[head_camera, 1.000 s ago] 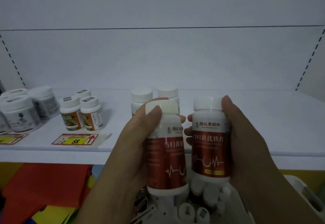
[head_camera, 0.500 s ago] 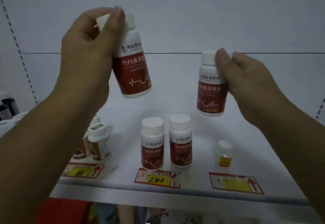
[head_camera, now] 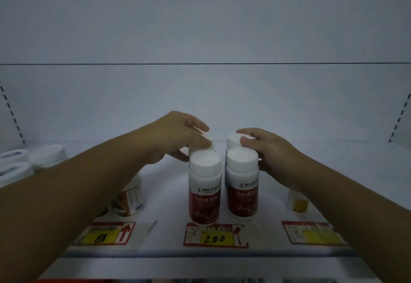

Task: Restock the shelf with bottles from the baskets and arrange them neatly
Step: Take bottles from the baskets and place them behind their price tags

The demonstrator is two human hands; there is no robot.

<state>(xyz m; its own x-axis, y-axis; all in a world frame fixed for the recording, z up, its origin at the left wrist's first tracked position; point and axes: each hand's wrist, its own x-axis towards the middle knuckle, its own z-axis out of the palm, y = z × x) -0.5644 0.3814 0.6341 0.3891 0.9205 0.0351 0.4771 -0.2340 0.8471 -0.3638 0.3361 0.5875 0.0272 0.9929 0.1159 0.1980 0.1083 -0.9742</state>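
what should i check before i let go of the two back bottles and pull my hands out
1. Left hand grips rear left white-capped bottle: ok.
2. Right hand grips rear right white-capped bottle: ok.
3. Both rear bases flat on the white shelf: cannot tell, hidden.
4. Front left red-labelled bottle and front right red-labelled bottle upright, labels forward, behind the 200 price tag: ok.
5. Right forearm clear of the small yellow-labelled bottle: cannot tell.
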